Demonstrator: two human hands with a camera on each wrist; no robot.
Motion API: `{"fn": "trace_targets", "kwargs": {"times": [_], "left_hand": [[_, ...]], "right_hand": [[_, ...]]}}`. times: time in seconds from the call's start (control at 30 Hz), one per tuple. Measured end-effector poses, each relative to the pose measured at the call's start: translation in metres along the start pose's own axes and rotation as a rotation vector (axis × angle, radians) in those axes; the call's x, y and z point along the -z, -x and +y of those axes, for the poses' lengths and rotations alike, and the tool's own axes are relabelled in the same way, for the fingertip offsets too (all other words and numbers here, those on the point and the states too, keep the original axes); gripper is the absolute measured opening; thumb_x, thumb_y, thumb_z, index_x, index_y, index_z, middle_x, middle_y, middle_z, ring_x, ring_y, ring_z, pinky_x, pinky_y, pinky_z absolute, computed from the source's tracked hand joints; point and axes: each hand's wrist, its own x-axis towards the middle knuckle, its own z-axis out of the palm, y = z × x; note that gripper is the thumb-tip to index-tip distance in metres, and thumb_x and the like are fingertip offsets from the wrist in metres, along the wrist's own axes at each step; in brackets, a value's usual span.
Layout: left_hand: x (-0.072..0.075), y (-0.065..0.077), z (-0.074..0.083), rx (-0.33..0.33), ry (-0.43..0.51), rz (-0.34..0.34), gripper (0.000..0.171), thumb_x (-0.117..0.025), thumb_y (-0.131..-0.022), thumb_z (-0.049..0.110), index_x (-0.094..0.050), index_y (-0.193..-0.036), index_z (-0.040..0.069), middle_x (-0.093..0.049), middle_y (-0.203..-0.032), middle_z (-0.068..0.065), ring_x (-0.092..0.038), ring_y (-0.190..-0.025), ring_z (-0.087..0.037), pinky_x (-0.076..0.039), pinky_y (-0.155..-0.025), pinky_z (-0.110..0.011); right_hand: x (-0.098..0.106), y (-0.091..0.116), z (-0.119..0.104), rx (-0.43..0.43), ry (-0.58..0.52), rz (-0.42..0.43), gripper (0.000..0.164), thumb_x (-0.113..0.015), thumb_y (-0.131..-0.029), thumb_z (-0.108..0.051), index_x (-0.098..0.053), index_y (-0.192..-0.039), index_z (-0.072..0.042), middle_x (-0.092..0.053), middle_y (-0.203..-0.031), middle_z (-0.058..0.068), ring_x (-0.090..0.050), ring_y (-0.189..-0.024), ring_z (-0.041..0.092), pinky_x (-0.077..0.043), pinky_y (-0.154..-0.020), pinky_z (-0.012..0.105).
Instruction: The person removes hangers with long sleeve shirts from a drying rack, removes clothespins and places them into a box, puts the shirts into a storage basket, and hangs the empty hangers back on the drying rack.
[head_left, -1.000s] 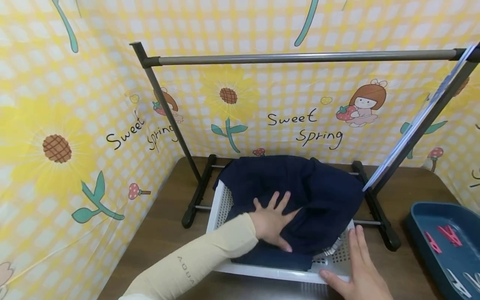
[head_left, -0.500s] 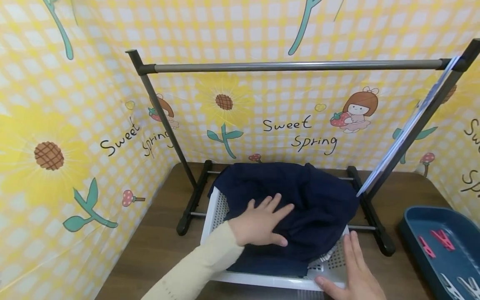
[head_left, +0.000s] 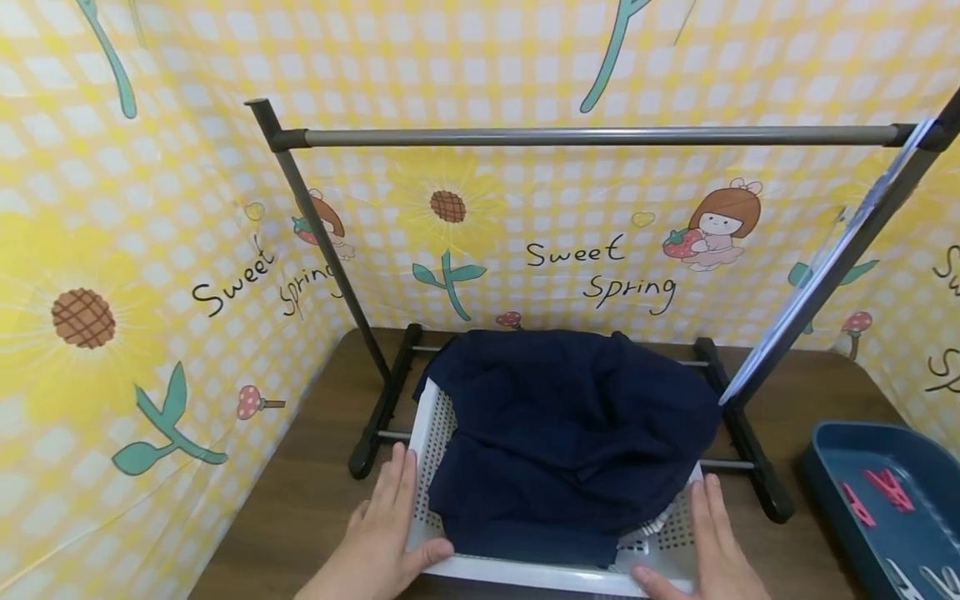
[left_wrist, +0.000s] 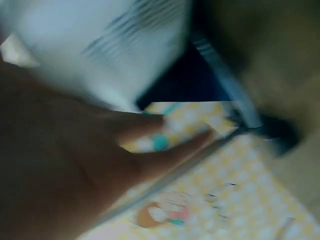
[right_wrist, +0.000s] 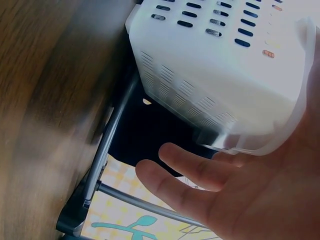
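Observation:
A white perforated plastic basket (head_left: 540,575) stands at the front of the table, heaped with dark navy cloth (head_left: 570,442) that spills over its back edge. My left hand (head_left: 382,525) lies along the basket's left side, fingers straight, thumb at the front corner rim. Opposite it, my right hand (head_left: 712,550) rests at the right side with straight fingers and its thumb on the front rim. The right wrist view shows two extended fingers (right_wrist: 180,185) beside the basket wall (right_wrist: 200,85). Motion blurs the left wrist view.
Behind the basket, a dark metal clothes rack (head_left: 585,136) spans the brown table (head_left: 300,500). A thin light-blue item (head_left: 802,292) hangs along its right upright. To the right sits a blue tray (head_left: 813,467) with pink clothespins (head_left: 888,490) and white ones (head_left: 903,579).
My left hand has left the cloth and moved down-left to the basket's left side. The cloth's left front part now sits slightly differently. The right hand stays at the basket's right side.

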Motion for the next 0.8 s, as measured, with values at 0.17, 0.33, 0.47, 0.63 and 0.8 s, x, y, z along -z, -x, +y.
{"fn": "trace_targets", "kwargs": {"times": [0.17, 0.33, 0.47, 0.63, 0.8], "left_hand": [[-0.023, -0.004, -0.012, -0.099, 0.066, 0.146, 0.122, -0.055, -0.082, 0.079, -0.002, -0.161, 0.003, 0.006, -0.167, -0.019, -0.012, -0.148, -0.046, -0.034, -0.095, -0.076], [-0.025, -0.007, -0.012, -0.04, 0.019, 0.16, 0.127, -0.059, -0.078, 0.083, -0.006, -0.162, 0.005, 0.005, -0.168, -0.011, -0.017, -0.149, -0.038, -0.036, -0.098, -0.072], [-0.028, -0.005, -0.009, -0.022, -0.031, 0.179, 0.123, -0.066, -0.08, 0.075, -0.01, -0.161, 0.001, 0.002, -0.168, -0.014, -0.011, -0.151, -0.038, -0.037, -0.099, -0.07], [-0.03, -0.003, -0.009, -0.056, -0.09, 0.225, 0.126, -0.064, -0.078, 0.079, -0.012, -0.16, -0.002, 0.002, -0.168, -0.016, -0.007, -0.152, -0.037, -0.043, -0.095, -0.066], [-0.021, -0.004, -0.002, -0.002, -0.059, 0.174, 0.129, -0.065, -0.075, 0.081, -0.012, -0.16, -0.001, 0.001, -0.168, -0.015, -0.022, -0.148, -0.039, -0.044, -0.094, -0.066]], "right_hand": [[0.004, 0.0, 0.003, -0.031, 0.04, 0.009, 0.13, -0.065, -0.086, -0.069, 0.021, -0.154, 0.001, 0.029, -0.159, 0.025, -0.022, -0.137, 0.062, -0.043, -0.092, 0.068], [0.003, 0.0, 0.002, -0.019, 0.013, 0.003, 0.13, -0.065, -0.087, -0.069, 0.022, -0.155, 0.0, 0.028, -0.159, 0.025, -0.022, -0.136, 0.063, -0.043, -0.092, 0.068], [0.001, -0.002, 0.002, -0.008, 0.007, -0.006, 0.13, -0.065, -0.087, -0.069, 0.023, -0.154, -0.001, 0.031, -0.159, 0.024, -0.021, -0.136, 0.063, -0.041, -0.093, 0.07], [0.001, -0.003, 0.004, 0.071, -0.034, 0.049, 0.126, -0.07, -0.088, -0.059, 0.02, -0.157, -0.004, 0.029, -0.16, 0.022, -0.02, -0.137, 0.063, -0.039, -0.092, 0.073], [0.027, -0.005, 0.011, 0.128, -0.235, 0.082, 0.088, -0.066, -0.098, -0.035, -0.014, -0.16, 0.0, -0.01, -0.163, 0.03, -0.033, -0.137, 0.053, -0.044, -0.096, 0.062]]}}
